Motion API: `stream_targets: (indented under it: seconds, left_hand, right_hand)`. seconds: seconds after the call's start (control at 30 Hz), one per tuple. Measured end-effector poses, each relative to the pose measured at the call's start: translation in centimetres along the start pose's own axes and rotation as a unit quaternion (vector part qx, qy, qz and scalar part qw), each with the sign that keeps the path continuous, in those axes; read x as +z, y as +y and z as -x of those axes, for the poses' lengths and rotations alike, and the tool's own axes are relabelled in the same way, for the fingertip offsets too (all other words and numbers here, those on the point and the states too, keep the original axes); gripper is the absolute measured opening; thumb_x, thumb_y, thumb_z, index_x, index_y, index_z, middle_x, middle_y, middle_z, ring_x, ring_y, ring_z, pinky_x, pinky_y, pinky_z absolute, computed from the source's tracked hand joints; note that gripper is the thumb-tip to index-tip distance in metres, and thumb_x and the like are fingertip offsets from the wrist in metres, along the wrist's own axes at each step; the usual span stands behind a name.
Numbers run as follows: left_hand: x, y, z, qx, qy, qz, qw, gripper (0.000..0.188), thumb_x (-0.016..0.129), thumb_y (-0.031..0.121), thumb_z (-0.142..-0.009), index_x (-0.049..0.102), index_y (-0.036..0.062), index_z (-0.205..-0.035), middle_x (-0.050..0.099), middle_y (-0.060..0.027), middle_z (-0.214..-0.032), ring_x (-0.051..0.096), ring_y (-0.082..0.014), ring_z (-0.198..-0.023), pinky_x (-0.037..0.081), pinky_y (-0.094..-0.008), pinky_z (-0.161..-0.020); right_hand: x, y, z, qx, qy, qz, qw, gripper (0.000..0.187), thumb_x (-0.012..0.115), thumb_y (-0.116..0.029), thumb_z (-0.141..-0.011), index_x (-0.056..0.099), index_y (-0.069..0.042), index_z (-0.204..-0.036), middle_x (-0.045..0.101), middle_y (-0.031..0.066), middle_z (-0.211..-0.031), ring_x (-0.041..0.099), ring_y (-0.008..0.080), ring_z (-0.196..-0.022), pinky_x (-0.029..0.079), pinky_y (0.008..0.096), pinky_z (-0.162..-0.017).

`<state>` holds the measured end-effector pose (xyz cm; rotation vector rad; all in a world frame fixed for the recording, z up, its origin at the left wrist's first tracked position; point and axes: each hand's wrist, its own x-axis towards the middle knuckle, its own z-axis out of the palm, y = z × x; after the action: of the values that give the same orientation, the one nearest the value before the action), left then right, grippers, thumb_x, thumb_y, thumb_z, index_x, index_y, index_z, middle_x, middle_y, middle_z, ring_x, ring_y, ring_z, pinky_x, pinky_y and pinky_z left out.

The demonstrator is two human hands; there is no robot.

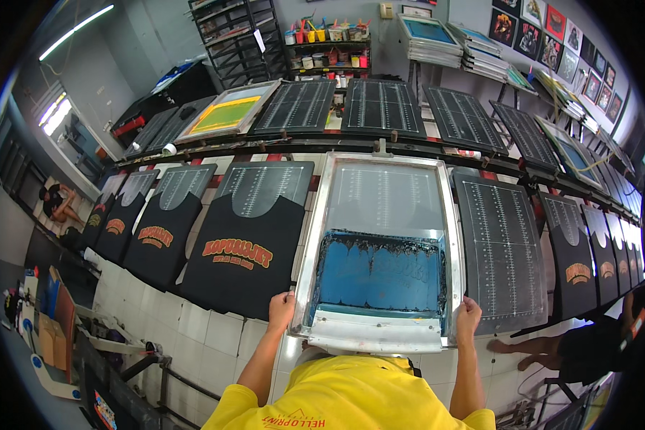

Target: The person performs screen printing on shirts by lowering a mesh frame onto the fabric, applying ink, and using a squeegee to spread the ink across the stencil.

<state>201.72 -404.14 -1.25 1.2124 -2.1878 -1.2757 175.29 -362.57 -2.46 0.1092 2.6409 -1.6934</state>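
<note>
In front of me is a silk-screen printing frame (446, 197) with a metal border, lying over a gridded board that shows through its pale upper mesh. Its lower part holds a blue stencil area (380, 276) edged with smeared black ink. A pale strip (380, 326) runs across the near end. My left hand (282, 308) is closed on the frame's near left corner, and my right hand (469, 317) grips the near right side. Just left of the frame, a black T-shirt (240, 247) with an orange and red print is stretched on a board.
More printed black shirts (150, 236) sit on boards at left and right. A bare gridded board (502, 251) adjoins the frame. Behind stands another row of boards (383, 107) and a yellow-green screen (229, 111). People sit at far left (61, 204) and lower right (588, 347).
</note>
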Motion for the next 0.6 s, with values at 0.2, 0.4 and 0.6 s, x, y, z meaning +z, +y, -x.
stream_targets:
  seconds: [0.2,0.4,0.6]
  left_hand:
    - [-0.7,1.4,-0.6,0.038,-0.031,-0.103,0.994,0.039,0.056,0.031,-0.090,0.062,-0.0062,-0.077,0.061,-0.0244,-0.070,0.060,-0.0413,-0.068,0.045,-0.0449,-0.062]
    - [0.1,0.6,-1.1,0.033,-0.019,-0.122,0.992,0.044,0.056,0.035,-0.090,0.062,-0.0058,-0.075,0.061,-0.0255,-0.073,0.060,-0.0444,-0.072,0.045,-0.0484,-0.063]
    - [-0.1,2.6,0.1,0.009,-0.006,-0.150,0.989,0.042,0.054,0.034,-0.091,0.064,-0.0042,-0.076,0.062,-0.0260,-0.077,0.060,-0.0445,-0.077,0.046,-0.0497,-0.068]
  right_hand:
    - [0.3,-0.7,0.3,-0.010,-0.001,0.027,1.000,0.025,0.053,-0.003,-0.086,0.063,0.009,-0.105,0.068,0.0147,-0.088,0.063,0.0174,-0.080,0.049,0.0277,-0.073]
    - [1.1,1.1,0.1,-0.041,0.013,0.041,0.998,0.027,0.049,-0.003,-0.085,0.063,0.008,-0.105,0.068,0.0148,-0.090,0.063,0.0189,-0.080,0.048,0.0303,-0.075]
    - [0.6,0.0,0.3,-0.097,0.023,0.142,0.985,0.030,0.047,-0.006,-0.084,0.063,0.007,-0.106,0.068,0.0174,-0.093,0.063,0.0240,-0.086,0.047,0.0345,-0.081]
